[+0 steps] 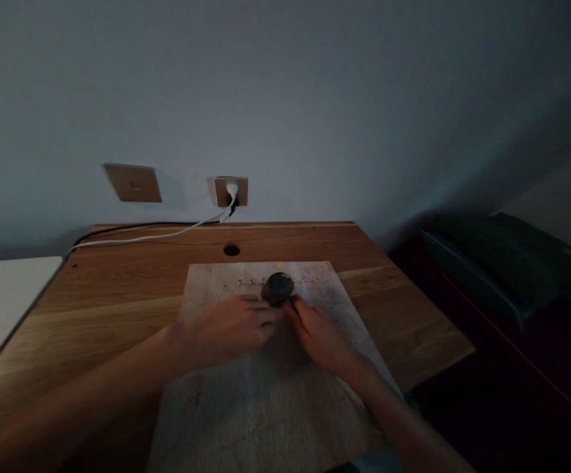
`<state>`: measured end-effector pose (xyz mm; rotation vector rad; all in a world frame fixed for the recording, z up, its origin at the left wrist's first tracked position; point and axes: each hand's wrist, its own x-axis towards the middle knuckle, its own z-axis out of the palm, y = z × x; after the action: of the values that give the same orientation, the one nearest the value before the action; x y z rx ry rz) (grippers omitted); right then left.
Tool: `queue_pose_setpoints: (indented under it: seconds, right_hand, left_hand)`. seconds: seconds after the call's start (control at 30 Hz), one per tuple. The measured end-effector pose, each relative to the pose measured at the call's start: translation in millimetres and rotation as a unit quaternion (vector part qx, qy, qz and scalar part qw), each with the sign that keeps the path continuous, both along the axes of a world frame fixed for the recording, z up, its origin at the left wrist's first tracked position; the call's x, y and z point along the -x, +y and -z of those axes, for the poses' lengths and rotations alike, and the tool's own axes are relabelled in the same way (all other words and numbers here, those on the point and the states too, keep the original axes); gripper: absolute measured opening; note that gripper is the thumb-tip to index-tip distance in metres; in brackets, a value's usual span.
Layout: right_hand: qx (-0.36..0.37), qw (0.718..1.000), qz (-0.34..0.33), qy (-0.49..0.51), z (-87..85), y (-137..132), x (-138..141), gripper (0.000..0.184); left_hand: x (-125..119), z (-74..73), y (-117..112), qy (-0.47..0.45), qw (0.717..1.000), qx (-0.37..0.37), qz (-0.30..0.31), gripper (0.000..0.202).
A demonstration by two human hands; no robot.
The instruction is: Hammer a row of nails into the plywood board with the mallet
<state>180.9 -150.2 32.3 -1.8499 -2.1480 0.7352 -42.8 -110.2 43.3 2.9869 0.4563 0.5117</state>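
Observation:
A dark, rounded object (278, 289), like a smooth stone or the head of a tool, is over the far part of a worn, pale wooden board (265, 420). My right hand (317, 334) is closed at its near right edge, with a bit of something dark by the fingertips. My left hand (238, 325) is just left of it, fingers curled in and slightly blurred; what they hold, if anything, is hidden. Behind the hands, a row of small nails (250, 282) runs across the board and passes behind the dark object.
Beneath the board is a wooden desk (132, 269) with a round cable hole (231, 249). White and black cables (167, 233) run along its back to a wall socket (231, 190). A white surface (9, 302) adjoins at left; a dark green cushion-like item (502, 263) lies at right.

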Motion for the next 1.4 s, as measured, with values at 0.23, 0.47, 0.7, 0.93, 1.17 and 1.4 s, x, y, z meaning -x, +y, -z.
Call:
queue_pose_setpoints:
  seconds: [0.23,0.47,0.7,0.93,1.17,1.4]
  right_hand:
    - [0.004,0.999,-0.012,0.033,1.1,1.4,-1.1,0.034]
    - [0.014,0.999,-0.005,0.042,-6.3,0.6,2.5,0.034]
    - [0.013,0.999,-0.001,0.046,-5.1,0.6,2.2,0.030]
    - [0.008,0.999,-0.001,0.046,1.4,2.0,0.6,0.031]
    - [0.008,0.999,-0.005,0.052,-1.5,1.0,1.3,0.031]
    - [0.002,0.999,-0.005,0.054,2.3,2.0,-0.6,0.033]
  left_hand:
    - [70.9,10.1,65.1,-0.152,0.932,0.228,-0.238,0.013]
    - [82.0,42.6,76.4,-0.150,0.924,0.218,-0.275,0.020]
    - [87.7,55.6,72.4,-0.160,0.923,0.209,-0.281,0.018]
    - [84.9,54.1,69.0,-0.168,0.925,0.204,-0.273,0.014]
    - [82.2,50.4,67.3,-0.144,0.935,0.179,-0.269,0.011]
    - [75.6,45.9,62.3,-0.117,0.938,0.168,-0.281,0.014]
